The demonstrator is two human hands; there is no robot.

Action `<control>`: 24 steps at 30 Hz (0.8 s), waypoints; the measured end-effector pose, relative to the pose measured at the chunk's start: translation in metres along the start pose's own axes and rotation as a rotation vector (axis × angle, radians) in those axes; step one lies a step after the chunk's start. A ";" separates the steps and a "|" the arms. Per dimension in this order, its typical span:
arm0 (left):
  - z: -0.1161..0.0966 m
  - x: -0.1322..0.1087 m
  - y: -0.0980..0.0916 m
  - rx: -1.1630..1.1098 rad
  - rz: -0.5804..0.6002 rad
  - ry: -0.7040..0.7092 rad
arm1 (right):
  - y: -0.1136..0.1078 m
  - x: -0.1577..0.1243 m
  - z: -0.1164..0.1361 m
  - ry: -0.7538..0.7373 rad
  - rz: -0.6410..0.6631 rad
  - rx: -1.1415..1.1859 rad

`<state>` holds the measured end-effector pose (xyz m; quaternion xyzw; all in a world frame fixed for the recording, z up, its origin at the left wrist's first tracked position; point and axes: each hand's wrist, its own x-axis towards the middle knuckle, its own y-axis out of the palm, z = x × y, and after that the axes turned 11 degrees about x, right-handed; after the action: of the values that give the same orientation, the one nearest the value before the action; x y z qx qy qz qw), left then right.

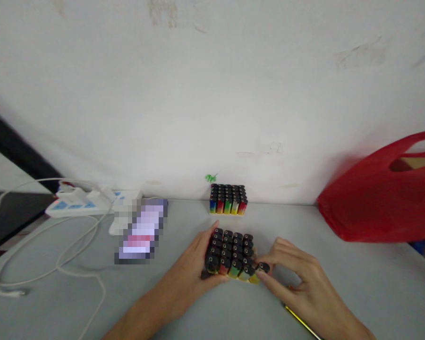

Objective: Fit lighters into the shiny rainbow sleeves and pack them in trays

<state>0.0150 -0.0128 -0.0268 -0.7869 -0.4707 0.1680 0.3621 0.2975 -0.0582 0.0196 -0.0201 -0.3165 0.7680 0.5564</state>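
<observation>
A block of several upright lighters (232, 250) with black caps and coloured bodies stands on the grey table near me. My left hand (194, 262) cups its left side, thumb along the back edge. My right hand (297, 276) pinches a single black-capped lighter (262, 267) against the block's right front corner. A second block of lighters (228, 199) stands farther back against the white wall, untouched.
A red plastic bag (382, 193) lies at the right. A white power strip (88, 203) with looping white cables (56, 264) sits at the left, next to a blurred phone-like object (141, 233). A thin yellow stick (301, 322) lies under my right wrist.
</observation>
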 end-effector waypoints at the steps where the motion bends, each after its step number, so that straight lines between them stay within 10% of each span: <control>1: 0.000 0.000 0.000 0.002 0.003 0.002 | 0.000 0.000 0.001 0.006 0.017 -0.002; 9: -0.001 0.001 -0.001 0.002 -0.010 0.003 | -0.004 -0.002 -0.002 0.085 -0.030 0.031; 19: -0.011 0.003 -0.007 0.000 -0.007 0.006 | -0.063 -0.039 -0.031 0.642 0.052 -0.029; 24: -0.008 0.003 -0.006 0.006 -0.013 0.027 | -0.051 -0.044 -0.022 0.763 0.066 -0.128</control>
<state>0.0174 -0.0118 -0.0165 -0.7849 -0.4705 0.1562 0.3718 0.3660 -0.0766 0.0140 -0.3493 -0.1332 0.7013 0.6069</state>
